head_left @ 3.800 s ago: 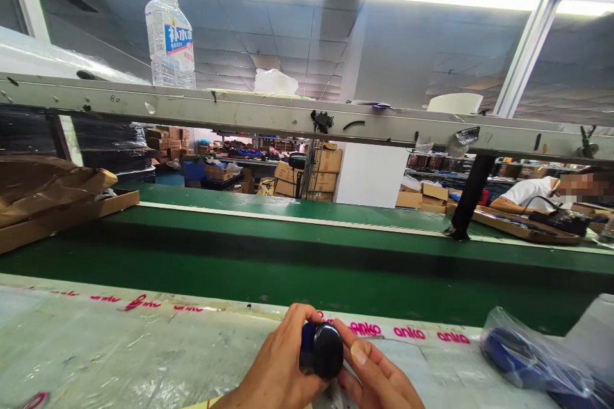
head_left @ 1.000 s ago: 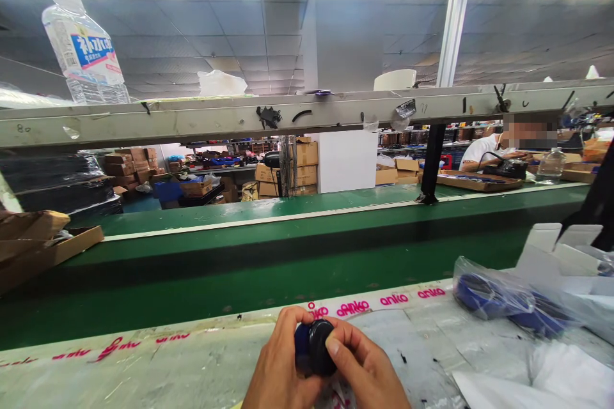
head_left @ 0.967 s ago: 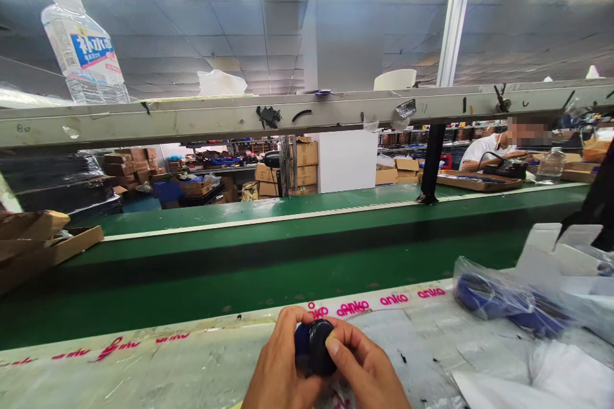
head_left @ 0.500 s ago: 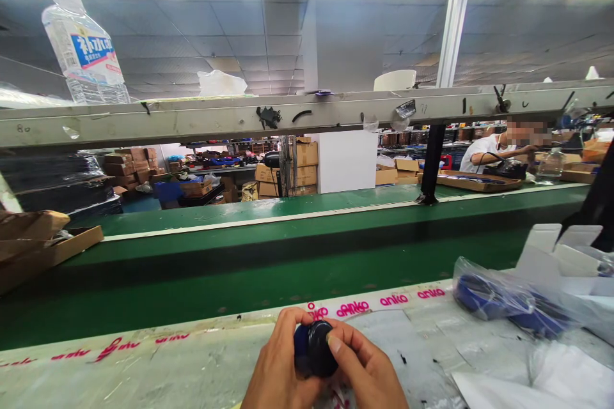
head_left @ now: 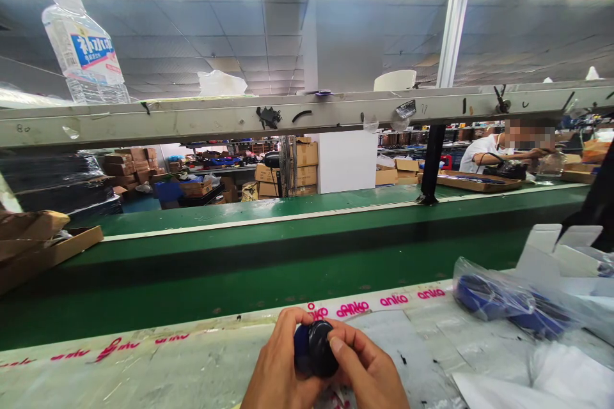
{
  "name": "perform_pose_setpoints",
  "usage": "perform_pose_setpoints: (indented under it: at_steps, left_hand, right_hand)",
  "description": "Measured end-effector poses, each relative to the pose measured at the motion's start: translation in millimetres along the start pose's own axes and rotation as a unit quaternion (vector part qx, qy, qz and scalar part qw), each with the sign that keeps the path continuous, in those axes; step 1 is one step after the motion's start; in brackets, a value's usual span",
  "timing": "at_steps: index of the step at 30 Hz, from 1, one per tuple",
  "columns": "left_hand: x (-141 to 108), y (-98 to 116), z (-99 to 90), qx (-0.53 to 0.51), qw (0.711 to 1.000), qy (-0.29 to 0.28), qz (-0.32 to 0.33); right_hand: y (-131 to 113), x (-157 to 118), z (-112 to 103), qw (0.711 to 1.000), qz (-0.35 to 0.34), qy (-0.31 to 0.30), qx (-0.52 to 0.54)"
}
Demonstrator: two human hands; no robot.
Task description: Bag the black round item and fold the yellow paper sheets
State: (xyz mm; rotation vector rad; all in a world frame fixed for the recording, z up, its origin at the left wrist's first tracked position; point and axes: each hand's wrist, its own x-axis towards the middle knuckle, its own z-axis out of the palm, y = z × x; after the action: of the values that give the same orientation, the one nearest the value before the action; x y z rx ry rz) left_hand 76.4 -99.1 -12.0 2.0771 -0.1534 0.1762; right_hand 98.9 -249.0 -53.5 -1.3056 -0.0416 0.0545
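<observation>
A green belt (head_left: 268,249) runs past your worktable (head_left: 144,370). At its near edge, your left hand (head_left: 278,374) and right hand (head_left: 367,374) both grip a round dark part (head_left: 317,348), maybe twisting it; more bagged parts (head_left: 503,303) wait.

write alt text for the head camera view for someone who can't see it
Two bare hands, left hand and right hand, grip a small dark round-capped object together above a plastic-covered bench. Beyond it runs a green conveyor belt; bagged blue items lie to the right, and a water bottle stands on an overhead rail.
</observation>
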Motion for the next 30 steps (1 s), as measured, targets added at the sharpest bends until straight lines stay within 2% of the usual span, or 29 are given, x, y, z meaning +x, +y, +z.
perform_pose_setpoints:
  at_steps: [5,9,18,21,26,28,30]
  left_hand:
    - [-0.2,4.0,-1.8,0.006,1.000,-0.010,0.000]
    - [0.1,3.1,-1.1,-0.014,1.000,-0.008,0.005]
    - [4.7,-9.4,1.5,-0.058,0.998,-0.030,0.010]
    - [6.5,-13.7,6.0,-0.083,0.996,-0.025,-0.008]
    - [4.2,0.1,-0.7,-0.146,0.984,-0.087,-0.047]
    - [2.7,9.5,-7.5,-0.148,0.983,-0.096,-0.056]
    - [1.9,15.6,-12.7,-0.151,0.982,-0.085,-0.073]
  right_hand:
    - [-15.0,-5.8,4.3,0.998,-0.022,0.014,-0.058]
    - [-21.8,-7.7,3.8,0.998,-0.026,0.013,-0.054]
    - [-22.2,-8.6,5.6,0.998,-0.043,0.033,-0.042]
    - [-19.9,-7.1,5.4,0.998,-0.047,0.037,-0.029]
    - [-26.0,-8.3,2.1,0.998,-0.016,0.061,-0.006]
    - [-28.1,-11.7,1.4,0.993,-0.043,0.101,-0.032]
    - [-25.2,-14.8,1.5,0.973,-0.143,0.137,-0.117]
